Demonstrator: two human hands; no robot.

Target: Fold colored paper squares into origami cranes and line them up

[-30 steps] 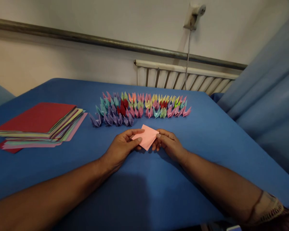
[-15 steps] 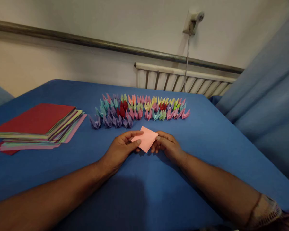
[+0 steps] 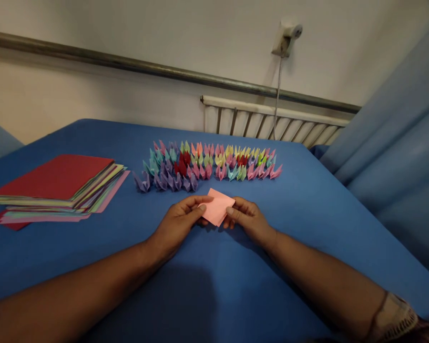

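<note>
A small folded square of pink paper (image 3: 217, 206) is held just above the blue-covered table, turned so that one corner points away from me. My left hand (image 3: 181, 215) pinches its left side, thumb on top and fingers beneath. At the right corner, my right hand (image 3: 250, 216) grips it too, with the thumb pressed on the upper face. Along the lower right edge the layers stand slightly apart. Beyond the hands, several rows of folded paper cranes (image 3: 175, 181) in many colours stand on the table.
To the left lies a stack of coloured paper sheets (image 3: 57, 178) with red on top. The blue tablecloth (image 3: 157, 295) covers the table. Behind it are a white radiator (image 3: 271, 112), a metal pipe (image 3: 146, 69) and a wall socket with a plug (image 3: 284, 38). A blue curtain (image 3: 396, 143) hangs at right.
My right thumb has moved inward from the corner onto the paper's face. My left thumb has slid a little outward. The pink paper's lower edge now shows separated layers.
</note>
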